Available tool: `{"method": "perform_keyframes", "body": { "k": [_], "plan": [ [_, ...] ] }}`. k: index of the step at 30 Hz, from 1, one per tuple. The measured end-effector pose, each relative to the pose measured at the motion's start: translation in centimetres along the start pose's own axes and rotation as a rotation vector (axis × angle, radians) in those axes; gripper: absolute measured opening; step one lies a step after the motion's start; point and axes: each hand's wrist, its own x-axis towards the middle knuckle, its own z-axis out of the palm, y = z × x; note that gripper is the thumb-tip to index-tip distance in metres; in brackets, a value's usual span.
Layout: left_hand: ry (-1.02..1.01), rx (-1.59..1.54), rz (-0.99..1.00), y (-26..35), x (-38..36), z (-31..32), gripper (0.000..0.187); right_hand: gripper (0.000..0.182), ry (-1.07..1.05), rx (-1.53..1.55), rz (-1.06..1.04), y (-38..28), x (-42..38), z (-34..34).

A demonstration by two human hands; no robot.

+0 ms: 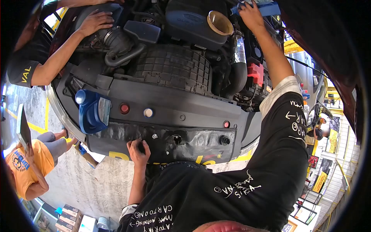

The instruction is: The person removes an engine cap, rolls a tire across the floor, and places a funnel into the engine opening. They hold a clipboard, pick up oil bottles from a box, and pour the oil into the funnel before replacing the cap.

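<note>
My right hand (252, 16) is closed on a blue bottle (266, 9), held on its side at the top right of the engine bay. Left of it, a tan funnel (220, 23) stands by the dark engine cover (185, 25). My left hand (138, 151) is curled by the black fender mat (193, 145), its fingers around a small dark thing I cannot make out. On the front panel (166, 102), a second blue bottle (92, 114) rests near a red cap (124, 108) and a white cap (148, 112). A black cap (224, 140) lies on the mat.
Another person's hand (97, 21) rests on the engine at upper left. A person in an orange shirt (36, 164) holds a flat panel at left. Above right looms the raised hood (328, 46). Boxes (68, 218) stand on the floor at lower left.
</note>
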Motion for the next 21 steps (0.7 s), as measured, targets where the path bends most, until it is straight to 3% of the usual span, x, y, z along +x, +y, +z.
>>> {"method": "perform_keyframes", "body": {
  "k": [5,13,16,21],
  "plan": [
    [0.017,0.004,0.001,0.2,0.1,0.0,0.022,0.022,0.031,-0.051,-0.024,-0.9,-0.9,-0.5],
    [0.001,0.009,0.008,-0.1,0.0,0.1,0.022,0.033,-0.112,-0.157,-0.076,-1.9,-1.1,-0.6],
    [-0.006,0.005,-0.001,-0.1,0.0,0.1,0.023,0.024,-0.02,-0.044,-0.084,-2.0,-1.3,0.0],
    [-0.011,0.02,0.003,0.0,0.0,0.1,0.024,0.025,-0.049,-0.057,-0.088,-2.2,-1.2,-0.7]
  ]
}}
